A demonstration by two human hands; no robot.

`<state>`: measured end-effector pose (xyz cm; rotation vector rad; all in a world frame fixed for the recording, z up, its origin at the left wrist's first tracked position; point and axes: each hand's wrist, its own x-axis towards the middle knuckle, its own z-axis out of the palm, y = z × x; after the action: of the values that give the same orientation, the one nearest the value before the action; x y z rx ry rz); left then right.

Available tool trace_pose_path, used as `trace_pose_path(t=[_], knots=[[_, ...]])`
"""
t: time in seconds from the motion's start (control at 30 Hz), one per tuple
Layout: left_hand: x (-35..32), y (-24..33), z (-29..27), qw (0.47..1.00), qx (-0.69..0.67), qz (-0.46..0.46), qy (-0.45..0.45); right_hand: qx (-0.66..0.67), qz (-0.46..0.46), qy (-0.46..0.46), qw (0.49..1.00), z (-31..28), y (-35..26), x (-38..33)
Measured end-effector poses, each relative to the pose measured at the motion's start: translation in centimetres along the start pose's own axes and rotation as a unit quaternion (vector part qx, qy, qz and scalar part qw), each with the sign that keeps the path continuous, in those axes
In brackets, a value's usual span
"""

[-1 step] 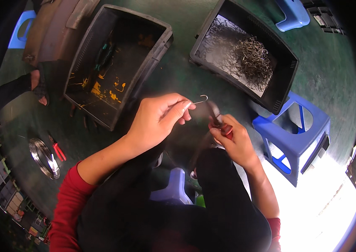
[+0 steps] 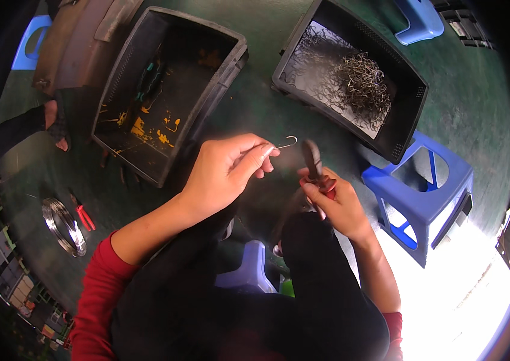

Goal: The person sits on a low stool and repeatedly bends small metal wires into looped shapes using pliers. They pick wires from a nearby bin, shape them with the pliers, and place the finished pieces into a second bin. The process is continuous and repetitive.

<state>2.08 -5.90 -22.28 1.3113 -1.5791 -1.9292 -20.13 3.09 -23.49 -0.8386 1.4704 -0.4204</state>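
Between thumb and fingers, my left hand (image 2: 231, 168) pinches a thin metal wire (image 2: 286, 145) whose free end is bent into a hook. My right hand (image 2: 338, 201) is closed round the red handles of a pair of pliers (image 2: 313, 157). The dark head of the pliers points away from me, just right of the wire hook and apart from it. Most of the handles are hidden by my fingers.
A black crate (image 2: 201, 129) with yellow stains stands at far left. Another black crate (image 2: 294, 90) holds a pile of bent wire hooks (image 2: 363, 84). A blue stool (image 2: 441, 156) is at right; a wire coil (image 2: 59, 225) and red-handled pliers (image 2: 85, 216) lie left. Another person's foot (image 2: 56, 123) shows at left.
The head of the pliers in my right hand has swung slightly to the right, a little farther from the wire hook. My left hand and the wire look unchanged.
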Motion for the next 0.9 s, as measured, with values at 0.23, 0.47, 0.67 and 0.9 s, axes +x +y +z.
trace_pose_path(t=[0.23,0.47,0.67,0.9], knots=[[-0.2,0.6,0.1,0.996,-0.015,-0.044,-0.072,0.187,-0.035,0.034,0.981,-0.2,-2.7,0.0],[-0.9,0.6,0.6,0.993,-0.025,-0.061,-0.102,0.212,-0.060,0.074,0.973,0.4,-4.0,-0.3],[0.1,-0.5,-0.6,0.911,-0.289,-0.234,-0.176,0.176,-0.144,0.096,0.969,1.2,-4.1,-0.7],[-0.2,-1.2,-1.4,0.917,-0.270,-0.254,-0.149,0.098,-0.163,0.128,0.973,1.0,-4.3,0.5]])
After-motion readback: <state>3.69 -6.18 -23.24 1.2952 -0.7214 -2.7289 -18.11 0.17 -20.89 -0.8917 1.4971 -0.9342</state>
